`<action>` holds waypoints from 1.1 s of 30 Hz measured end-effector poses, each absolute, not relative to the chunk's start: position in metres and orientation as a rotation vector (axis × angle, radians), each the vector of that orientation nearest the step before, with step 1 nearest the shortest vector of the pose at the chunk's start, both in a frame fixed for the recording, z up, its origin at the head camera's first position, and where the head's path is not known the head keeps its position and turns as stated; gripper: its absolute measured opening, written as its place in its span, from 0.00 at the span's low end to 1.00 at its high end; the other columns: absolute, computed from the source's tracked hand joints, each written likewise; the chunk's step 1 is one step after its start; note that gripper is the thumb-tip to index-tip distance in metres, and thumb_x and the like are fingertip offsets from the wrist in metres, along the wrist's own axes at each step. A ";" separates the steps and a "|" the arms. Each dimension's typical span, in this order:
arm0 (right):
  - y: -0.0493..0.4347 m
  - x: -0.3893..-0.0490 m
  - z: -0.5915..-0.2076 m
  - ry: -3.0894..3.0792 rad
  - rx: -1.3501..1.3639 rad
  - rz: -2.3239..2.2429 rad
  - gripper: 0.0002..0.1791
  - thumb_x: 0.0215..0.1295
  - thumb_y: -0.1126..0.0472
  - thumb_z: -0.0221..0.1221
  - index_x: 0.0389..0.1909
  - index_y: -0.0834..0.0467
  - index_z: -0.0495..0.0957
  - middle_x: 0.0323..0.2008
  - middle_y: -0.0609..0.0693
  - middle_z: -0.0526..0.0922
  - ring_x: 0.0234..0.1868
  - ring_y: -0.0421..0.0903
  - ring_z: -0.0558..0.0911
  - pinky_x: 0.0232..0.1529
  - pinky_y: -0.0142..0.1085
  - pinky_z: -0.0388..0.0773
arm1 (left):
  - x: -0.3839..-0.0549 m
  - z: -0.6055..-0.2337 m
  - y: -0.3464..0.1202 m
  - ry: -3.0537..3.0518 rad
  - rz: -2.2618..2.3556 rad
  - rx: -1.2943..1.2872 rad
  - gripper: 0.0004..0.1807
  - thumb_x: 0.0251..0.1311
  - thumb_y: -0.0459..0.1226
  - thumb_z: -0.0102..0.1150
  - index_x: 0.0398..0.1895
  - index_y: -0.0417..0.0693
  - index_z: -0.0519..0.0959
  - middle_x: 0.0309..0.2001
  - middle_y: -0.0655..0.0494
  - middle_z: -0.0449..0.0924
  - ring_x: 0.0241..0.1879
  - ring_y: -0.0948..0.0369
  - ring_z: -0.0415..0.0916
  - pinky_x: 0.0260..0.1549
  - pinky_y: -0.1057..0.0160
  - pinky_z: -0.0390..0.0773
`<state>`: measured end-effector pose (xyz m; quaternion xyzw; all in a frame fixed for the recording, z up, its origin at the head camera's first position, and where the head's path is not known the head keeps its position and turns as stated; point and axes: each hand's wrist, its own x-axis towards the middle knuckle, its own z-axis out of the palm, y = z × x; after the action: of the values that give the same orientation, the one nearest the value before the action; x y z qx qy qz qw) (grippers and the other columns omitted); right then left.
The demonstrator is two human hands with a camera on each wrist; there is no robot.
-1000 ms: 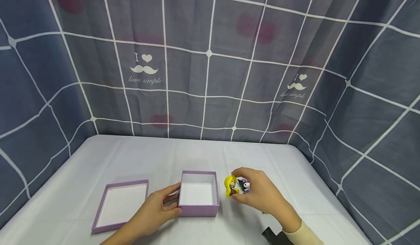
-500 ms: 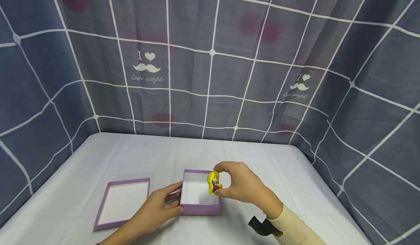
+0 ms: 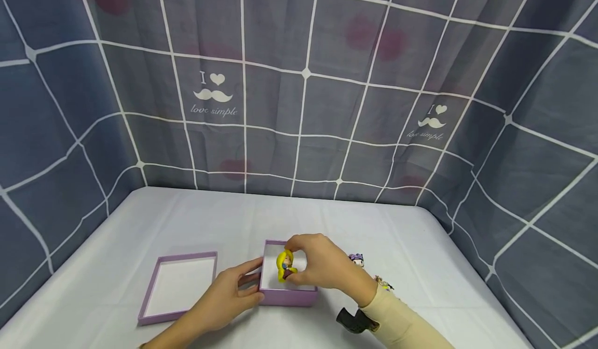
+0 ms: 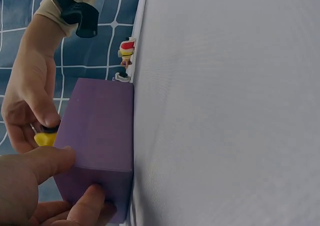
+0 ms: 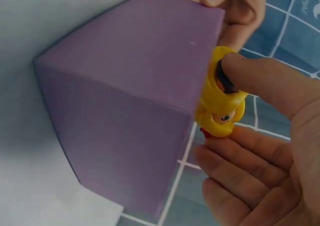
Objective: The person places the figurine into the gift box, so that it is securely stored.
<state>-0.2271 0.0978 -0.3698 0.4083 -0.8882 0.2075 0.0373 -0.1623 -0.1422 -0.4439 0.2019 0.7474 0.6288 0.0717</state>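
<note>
My right hand [image 3: 322,262] pinches a small doll figurine [image 3: 284,266] with long yellow hair between thumb and fingers. It holds the figurine over the box's opening, which the right wrist view shows at rim level. The figurine [image 5: 220,98] has a yellow-framed face and a dark lower part. Below it stands the open purple box [image 3: 288,298] with a white inside. My left hand [image 3: 229,296] grips the box at its left side, thumb near the front corner; the left wrist view shows fingertips [image 4: 90,201] against the purple wall.
The box's lid [image 3: 179,286] lies inside up on the white table, left of the box. Right of the box, partly behind my right arm, are a purple-topped figurine [image 3: 357,259] and another small figurine [image 3: 384,283]. A grey checked curtain [image 3: 275,105] surrounds the table.
My right hand has moved left with the yellow-haired figurine, from beside the box to over its opening. The figurines on the right have come into view. The left hand stays on the box.
</note>
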 end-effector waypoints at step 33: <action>0.069 -0.244 -0.412 -2.801 1.408 0.552 0.19 0.45 0.56 0.77 0.39 0.50 0.82 0.34 0.35 0.83 0.39 0.31 0.80 0.43 0.22 0.78 | -0.161 -0.441 -0.143 2.271 1.844 0.607 0.41 0.59 0.32 0.66 0.71 0.28 0.56 0.71 0.32 0.54 0.65 0.39 0.62 0.52 0.64 0.79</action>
<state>-0.2437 0.0690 -0.4117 0.4423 -0.8797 0.1733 -0.0211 -0.1606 -0.1434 -0.4415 0.2025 0.7578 0.6155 0.0767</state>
